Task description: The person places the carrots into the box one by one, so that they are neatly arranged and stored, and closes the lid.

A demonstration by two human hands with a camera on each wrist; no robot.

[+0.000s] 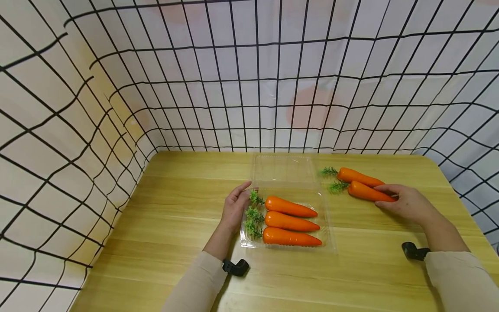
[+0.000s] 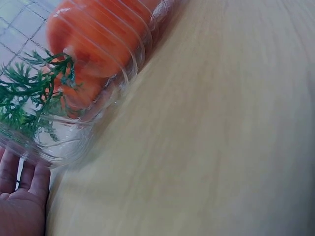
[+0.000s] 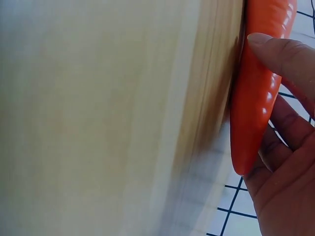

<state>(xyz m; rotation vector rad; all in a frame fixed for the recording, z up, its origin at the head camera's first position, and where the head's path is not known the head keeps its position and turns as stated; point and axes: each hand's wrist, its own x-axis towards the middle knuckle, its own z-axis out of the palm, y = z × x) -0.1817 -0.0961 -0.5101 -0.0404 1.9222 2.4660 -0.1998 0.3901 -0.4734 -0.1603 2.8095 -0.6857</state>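
In the head view, an unlidded clear plastic box (image 1: 327,242) holds three orange carrots with leafy green tops, the middle carrot (image 1: 290,221) lying between the other two. My left hand (image 1: 234,209) touches the box's left side; the left wrist view shows its fingers (image 2: 38,178) reaching up against the plastic corner. Farther right, my right hand (image 1: 409,203) grips the tapered end of a carrot (image 1: 364,191). In the right wrist view the thumb (image 3: 283,54) presses one side of that carrot, and the other fingers are partly hidden behind it.
Just behind the gripped carrot lies another carrot (image 1: 356,176). The box's clear lid (image 1: 283,168) is folded back toward the rear of the wooden table (image 1: 167,216). A white cloth with a black grid (image 1: 218,86) stands around the back and sides.
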